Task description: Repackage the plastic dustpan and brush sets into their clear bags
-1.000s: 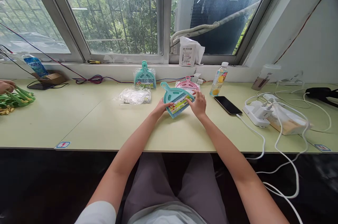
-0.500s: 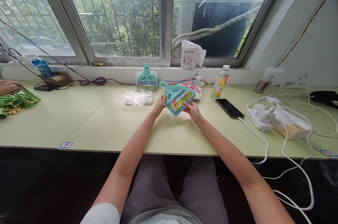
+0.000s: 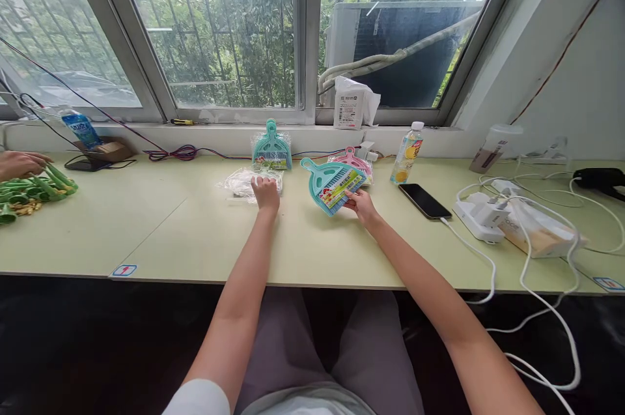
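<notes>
In my right hand is a teal mini dustpan and brush set with a yellow-green printed label, gripped by its lower right edge. It tilts above the table, handle toward the upper left. My left hand is at the pile of clear plastic bags, its fingers curled down onto the near right part of the film. The fingertips are partly hidden. Behind the bags, a second teal dustpan set in clear wrapping leans against the wall. A pink dustpan set lies partly covered behind the held one.
To the right are a drink bottle, a phone and a power strip with loose white cables. A co-worker's hand rests over green stems at far left. A tissue pack sits on the sill.
My left hand has let go of the dustpan set and moved left onto the plastic bags. My right hand still holds the set, which has shifted slightly right and lower.
</notes>
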### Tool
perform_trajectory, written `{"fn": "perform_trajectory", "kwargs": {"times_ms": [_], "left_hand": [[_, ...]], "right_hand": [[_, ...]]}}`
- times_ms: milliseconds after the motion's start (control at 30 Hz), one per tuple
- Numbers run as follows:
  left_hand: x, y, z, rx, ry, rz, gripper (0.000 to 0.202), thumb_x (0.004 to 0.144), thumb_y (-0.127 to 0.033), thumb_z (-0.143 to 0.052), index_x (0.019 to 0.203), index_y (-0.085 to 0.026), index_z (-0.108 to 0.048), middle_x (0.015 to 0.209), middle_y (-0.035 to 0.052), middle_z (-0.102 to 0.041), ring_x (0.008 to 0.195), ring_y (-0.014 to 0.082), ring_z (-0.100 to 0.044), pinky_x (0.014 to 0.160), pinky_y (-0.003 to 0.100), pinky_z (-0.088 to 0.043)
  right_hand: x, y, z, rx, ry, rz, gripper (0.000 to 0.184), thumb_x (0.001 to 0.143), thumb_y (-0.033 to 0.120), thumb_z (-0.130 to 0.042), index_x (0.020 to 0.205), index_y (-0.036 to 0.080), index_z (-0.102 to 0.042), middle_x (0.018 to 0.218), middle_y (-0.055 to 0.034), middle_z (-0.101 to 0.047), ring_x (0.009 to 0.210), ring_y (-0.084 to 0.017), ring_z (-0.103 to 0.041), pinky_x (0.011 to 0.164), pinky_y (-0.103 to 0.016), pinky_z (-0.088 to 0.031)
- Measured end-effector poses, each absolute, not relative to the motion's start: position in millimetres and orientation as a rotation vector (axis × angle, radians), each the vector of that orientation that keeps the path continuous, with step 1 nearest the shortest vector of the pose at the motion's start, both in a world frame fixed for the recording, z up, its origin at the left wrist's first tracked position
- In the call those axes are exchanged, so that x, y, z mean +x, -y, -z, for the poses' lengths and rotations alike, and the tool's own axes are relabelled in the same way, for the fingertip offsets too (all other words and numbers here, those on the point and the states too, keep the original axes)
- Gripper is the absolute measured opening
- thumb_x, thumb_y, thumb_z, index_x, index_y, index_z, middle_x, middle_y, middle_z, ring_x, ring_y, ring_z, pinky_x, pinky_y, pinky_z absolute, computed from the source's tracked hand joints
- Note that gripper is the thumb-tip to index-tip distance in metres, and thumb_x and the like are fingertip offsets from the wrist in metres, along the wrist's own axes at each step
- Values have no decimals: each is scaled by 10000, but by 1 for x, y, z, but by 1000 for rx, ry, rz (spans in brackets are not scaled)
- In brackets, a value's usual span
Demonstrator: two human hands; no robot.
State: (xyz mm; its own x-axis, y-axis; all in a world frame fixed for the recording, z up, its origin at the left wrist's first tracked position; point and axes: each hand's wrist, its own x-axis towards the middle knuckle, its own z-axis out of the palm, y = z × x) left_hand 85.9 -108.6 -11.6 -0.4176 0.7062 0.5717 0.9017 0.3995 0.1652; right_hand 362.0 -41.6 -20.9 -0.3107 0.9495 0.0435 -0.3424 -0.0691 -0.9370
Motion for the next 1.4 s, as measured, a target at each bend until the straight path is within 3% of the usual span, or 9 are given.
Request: {"fn": "perform_trajectory", "kwargs": {"times_ms": [100,200,333,667,767,933,1067,1200,1400], "left_hand": [[86,106,14,-1361,2217,635,356,816,-82,-466,1100,-159,-666,1034,137,-662,1207,296,-473,1133,536,-147],[80,106,15,-1343,2349,472,339,773,-2,-440,901,-162,-710,815,119,-676,1071,293,-547,1093,536,-221],[83,108,11,-1393,2224,631,365,813,-13,-393,829,-184,-715,827,121,-688,1026,281,-552,1053,507,-278],[104,114,1,-1598,2065,969,365,750,21,-429,653,-234,-672,766,100,-622,1168,294,-466,1153,601,-44],[103,113,3,-1619,2102,965,340,762,-14,-440,728,-240,-691,835,108,-628,1199,306,-445,1141,634,-40],[107,108,11,-1724,2091,854,262,793,-129,-514,950,-228,-699,1151,125,-609,1221,325,-448,1155,590,-42],[105,107,12,-1654,2243,746,255,816,-91,-463,884,-179,-693,1048,162,-645,1160,337,-495,1108,550,-200],[100,111,4,-1395,2381,1057,244,864,-120,-435,950,-178,-656,1013,145,-667,1061,307,-557,925,441,-402],[94,114,-5,-1096,2289,1512,217,900,-181,-429,1008,-203,-615,1062,105,-657,1080,276,-548,928,405,-404]], "right_hand": [[363,41,22,-794,1158,-1587,71,815,133,-654,867,168,-621,812,-30,-740,689,-165,-709,775,-377,-615],[363,41,24,-806,1173,-1590,65,818,128,-645,865,167,-621,809,-36,-740,682,-169,-709,771,-383,-618],[362,41,24,-829,1170,-1595,59,825,113,-629,859,160,-620,793,-36,-736,653,-163,-703,764,-378,-619],[367,38,20,-803,1099,-1592,65,816,118,-649,841,171,-621,834,-32,-740,707,-157,-711,807,-367,-609],[366,40,20,-814,1113,-1619,69,804,121,-669,836,162,-625,824,-48,-741,698,-170,-714,815,-387,-606],[365,43,18,-843,1176,-1673,67,790,98,-675,821,148,-644,784,-56,-743,667,-175,-710,735,-354,-623],[367,44,15,-895,1236,-1733,48,802,86,-646,804,128,-668,791,-80,-749,653,-172,-712,638,-282,-616],[371,41,15,-852,1340,-1830,83,778,101,-678,859,115,-692,851,-106,-756,673,-188,-722,645,-289,-613],[375,39,16,-797,1408,-1864,141,759,125,-713,899,126,-703,872,-103,-757,697,-196,-727,633,-287,-616]]}}
